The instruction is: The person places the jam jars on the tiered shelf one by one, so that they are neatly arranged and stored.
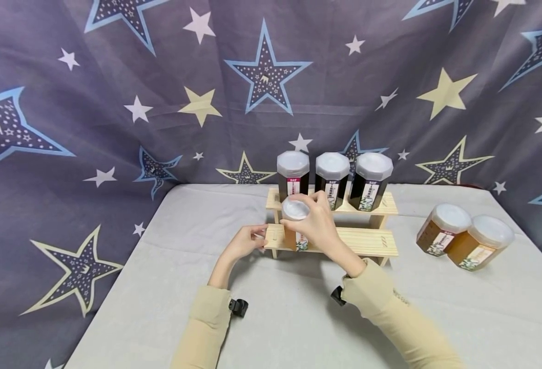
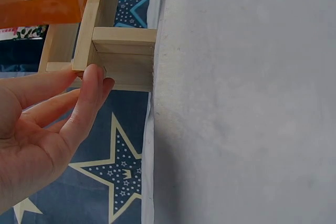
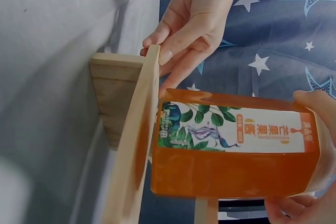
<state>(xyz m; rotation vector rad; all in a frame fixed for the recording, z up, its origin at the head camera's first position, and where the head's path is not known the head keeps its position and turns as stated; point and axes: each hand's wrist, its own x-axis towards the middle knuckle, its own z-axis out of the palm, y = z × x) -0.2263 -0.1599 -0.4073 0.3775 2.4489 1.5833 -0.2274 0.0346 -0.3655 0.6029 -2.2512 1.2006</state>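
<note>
With its fingertips, my right hand grips the white lid of an orange jam jar. The jar stands upright at the left end of the lower shelf of a two-step wooden rack, its base right at the board in the right wrist view. A label with green leaves faces the front. At that same end, my left hand pinches the corner of the lower shelf between thumb and fingers, seen close up in the left wrist view. Three dark jars with white lids stand in a row on the upper shelf.
Two amber jars with white lids stand close together on the table, right of the rack. A pale cloth covers the table. Behind it hangs a star-patterned curtain.
</note>
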